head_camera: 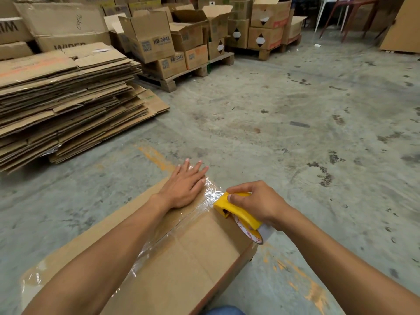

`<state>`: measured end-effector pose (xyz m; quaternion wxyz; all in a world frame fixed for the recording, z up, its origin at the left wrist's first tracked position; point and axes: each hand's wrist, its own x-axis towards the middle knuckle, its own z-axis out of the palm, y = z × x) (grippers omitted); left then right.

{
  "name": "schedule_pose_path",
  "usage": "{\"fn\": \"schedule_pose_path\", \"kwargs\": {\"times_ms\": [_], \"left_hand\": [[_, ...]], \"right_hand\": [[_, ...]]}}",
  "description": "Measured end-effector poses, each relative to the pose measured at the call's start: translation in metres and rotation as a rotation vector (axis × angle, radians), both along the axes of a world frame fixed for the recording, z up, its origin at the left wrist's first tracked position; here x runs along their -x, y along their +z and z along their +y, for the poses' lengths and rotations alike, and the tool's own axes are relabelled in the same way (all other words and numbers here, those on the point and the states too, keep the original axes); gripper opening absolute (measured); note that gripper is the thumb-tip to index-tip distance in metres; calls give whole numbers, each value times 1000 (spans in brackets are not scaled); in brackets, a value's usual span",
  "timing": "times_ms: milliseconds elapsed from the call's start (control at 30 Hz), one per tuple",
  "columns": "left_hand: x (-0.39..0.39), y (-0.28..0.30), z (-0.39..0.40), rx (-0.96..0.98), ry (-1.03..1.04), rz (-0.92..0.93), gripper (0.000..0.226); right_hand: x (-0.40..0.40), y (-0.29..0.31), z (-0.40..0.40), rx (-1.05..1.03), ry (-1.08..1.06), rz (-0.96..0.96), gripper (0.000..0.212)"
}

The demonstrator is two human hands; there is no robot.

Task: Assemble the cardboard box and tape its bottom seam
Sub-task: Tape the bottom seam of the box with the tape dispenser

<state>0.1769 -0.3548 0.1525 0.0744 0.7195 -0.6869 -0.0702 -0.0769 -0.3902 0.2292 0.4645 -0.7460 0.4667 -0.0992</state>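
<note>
A brown cardboard box [200,253] lies on the concrete floor in front of me with its closed flaps facing up. A strip of clear tape [181,226] runs along the middle seam from the near left corner to the far end. My left hand [185,184] lies flat on the far end of the box, fingers spread, pressing on the tape. My right hand [256,204] grips a yellow tape dispenser [236,208] at the far right edge of the box. The roll of clear tape [259,235] sits in the dispenser under my wrist.
A tall stack of flattened cardboard boxes [68,96] lies at the left. Assembled boxes [150,35] stand on wooden pallets [181,76] at the back. Red and white chair legs [347,17] stand at the far right. Stained concrete floor [295,123] stretches ahead and to the right.
</note>
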Motion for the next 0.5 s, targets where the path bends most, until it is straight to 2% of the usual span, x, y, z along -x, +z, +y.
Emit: {"fn": "schedule_pose_path", "kwargs": {"times_ms": [200,400,500], "left_hand": [[35,-3,17,5,-256,-81,54],[33,-6,18,0,-231,-61,52],[33,-4,18,-14,-238,-85,52]], "right_hand": [[-1,3,1,3,3,8,28],[-3,8,2,24,38,35,30],[21,16,13,27,72,90,29]]}}
